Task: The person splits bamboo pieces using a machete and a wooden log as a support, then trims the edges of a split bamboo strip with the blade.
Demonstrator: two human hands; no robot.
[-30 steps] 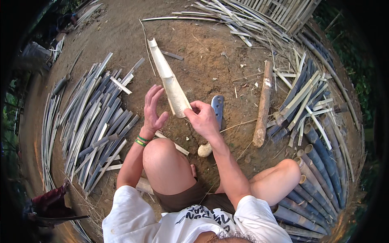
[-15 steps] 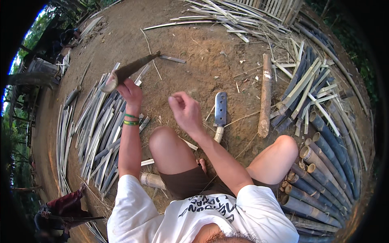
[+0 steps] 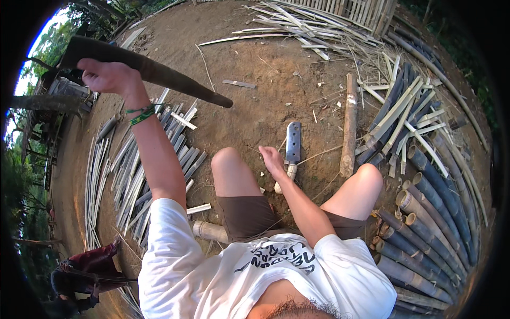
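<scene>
High on the left, my left hand (image 3: 109, 77) is closed around a long dark bamboo pole (image 3: 159, 72). The pole is tilted, its wide end up beyond my fist and its narrow end pointing right over the bare ground. Between my knees, my right hand (image 3: 272, 161) hangs with its fingers curled and nothing visible in them. Just right of that hand lies a broad-bladed knife (image 3: 293, 141) with several holes in its blade and a pale handle. From this angle, whether the hand touches the handle is unclear.
Split bamboo strips (image 3: 154, 175) lie heaped at the left; another strip pile (image 3: 313, 29) is at the far side. A log (image 3: 348, 125) lies beyond my right knee. Uncut bamboo poles (image 3: 411, 255) are stacked at the right. Another person (image 3: 79, 271) is at lower left.
My left hand has swung up and left with the bamboo pole, which now lies more broadside. My right hand has dropped rightward and down, close to the knife handle.
</scene>
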